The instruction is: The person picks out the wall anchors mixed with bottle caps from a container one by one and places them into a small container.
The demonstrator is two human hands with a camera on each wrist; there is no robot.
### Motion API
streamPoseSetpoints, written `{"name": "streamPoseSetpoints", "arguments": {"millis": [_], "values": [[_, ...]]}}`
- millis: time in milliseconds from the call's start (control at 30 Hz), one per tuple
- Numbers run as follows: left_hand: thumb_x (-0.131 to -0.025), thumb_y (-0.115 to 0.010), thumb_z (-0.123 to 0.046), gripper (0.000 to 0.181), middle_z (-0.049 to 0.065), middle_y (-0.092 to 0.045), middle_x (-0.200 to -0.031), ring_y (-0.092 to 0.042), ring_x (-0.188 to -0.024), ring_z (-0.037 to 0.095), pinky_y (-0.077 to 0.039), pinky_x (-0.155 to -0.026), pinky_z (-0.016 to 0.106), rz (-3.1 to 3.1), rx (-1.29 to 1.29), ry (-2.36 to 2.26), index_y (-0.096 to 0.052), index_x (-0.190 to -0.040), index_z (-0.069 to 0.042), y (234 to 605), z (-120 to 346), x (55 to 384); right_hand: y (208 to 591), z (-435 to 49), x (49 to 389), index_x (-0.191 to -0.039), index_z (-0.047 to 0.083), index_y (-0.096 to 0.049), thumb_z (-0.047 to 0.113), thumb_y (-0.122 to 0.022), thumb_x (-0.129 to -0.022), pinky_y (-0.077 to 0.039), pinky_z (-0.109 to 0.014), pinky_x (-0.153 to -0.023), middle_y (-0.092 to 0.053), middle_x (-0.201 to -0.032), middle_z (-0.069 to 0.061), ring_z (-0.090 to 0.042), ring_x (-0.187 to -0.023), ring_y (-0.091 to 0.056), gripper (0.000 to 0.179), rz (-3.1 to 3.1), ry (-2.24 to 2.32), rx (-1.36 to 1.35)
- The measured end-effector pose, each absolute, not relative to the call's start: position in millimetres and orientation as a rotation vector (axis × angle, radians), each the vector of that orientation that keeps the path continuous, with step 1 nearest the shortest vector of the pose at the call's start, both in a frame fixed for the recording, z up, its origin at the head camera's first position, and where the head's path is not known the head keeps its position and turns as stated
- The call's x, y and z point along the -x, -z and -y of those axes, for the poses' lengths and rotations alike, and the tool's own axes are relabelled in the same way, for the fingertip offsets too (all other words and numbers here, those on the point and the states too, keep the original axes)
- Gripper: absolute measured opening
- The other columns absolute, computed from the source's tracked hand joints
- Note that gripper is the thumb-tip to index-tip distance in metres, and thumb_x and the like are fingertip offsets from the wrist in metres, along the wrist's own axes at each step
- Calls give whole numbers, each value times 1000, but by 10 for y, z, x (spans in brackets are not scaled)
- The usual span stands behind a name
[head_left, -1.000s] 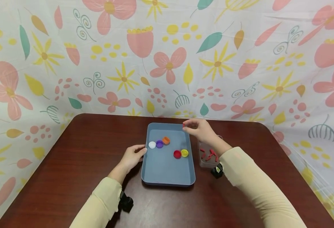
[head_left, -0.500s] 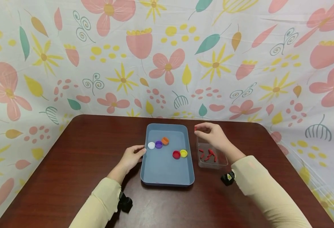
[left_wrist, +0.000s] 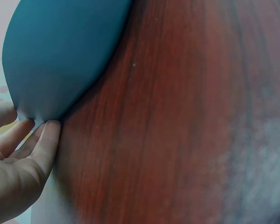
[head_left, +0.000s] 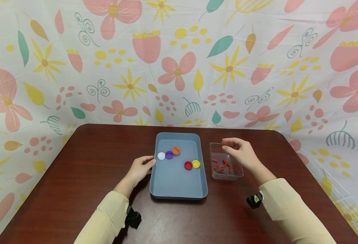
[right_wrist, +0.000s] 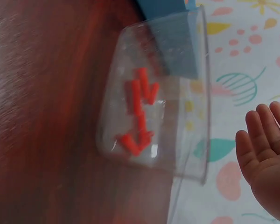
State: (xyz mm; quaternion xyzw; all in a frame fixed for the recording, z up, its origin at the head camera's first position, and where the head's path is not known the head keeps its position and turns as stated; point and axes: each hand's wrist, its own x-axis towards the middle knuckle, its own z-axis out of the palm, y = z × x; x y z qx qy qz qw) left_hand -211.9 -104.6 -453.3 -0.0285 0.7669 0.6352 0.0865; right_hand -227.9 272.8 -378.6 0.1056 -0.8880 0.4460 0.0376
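My left hand [head_left: 140,169] touches the left wall of a blue-grey tray [head_left: 179,186]; in the left wrist view its fingertips [left_wrist: 52,127] rest on the outer wall. Inside the tray lie round bottle caps: a white cap [head_left: 161,156], a purple cap [head_left: 169,155], an orange cap [head_left: 176,150], a red cap [head_left: 188,165] and a yellow cap [head_left: 196,164]. My right hand [head_left: 243,152] is over the far right of a clear plastic box [head_left: 224,176], thumb and forefinger apart, with a faint red blur by the tips. Several short red sticks [head_left: 225,165] lie in the box.
The box stands just right of the tray on a dark brown wooden table [head_left: 105,152]. A floral cloth [head_left: 173,67] hangs behind the table's far edge. Black wrist cameras sit at both sleeves.
My right hand has moved right, from the tray's far right corner to over the clear box, and its pinch on a small red piece has loosened. The left hand stays at the tray.
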Motion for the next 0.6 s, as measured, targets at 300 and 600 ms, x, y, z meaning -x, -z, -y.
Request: {"name": "streamPoseSetpoints", "arguments": {"millis": [300, 600], "values": [[-96, -55, -16, 40, 22, -52, -132, -61, -111, 34, -56, -89, 38, -2270, 98, -1892, -52, -132, 1, 4523, 1066, 2125, 3847, -2761, 2193, -120, 4, -62, 27, -65, -90, -53, -17, -69, -64, -115, -22, -6, -86, -62, 38, 2691, -1394, -301], [-98, -52, -16, 41, 24, -55, -128, -59, -112, 35, -57, -88, 39, -2271, 122, -1904, -50, -134, 2, 4479, 1032, 2140, 3852, -2774, 2187, -122, 4, -61, 30, -64, -91, -54, -20, -70, -64, -119, -18, -7, -88, -61, 41, 2719, -1391, -287]]}}
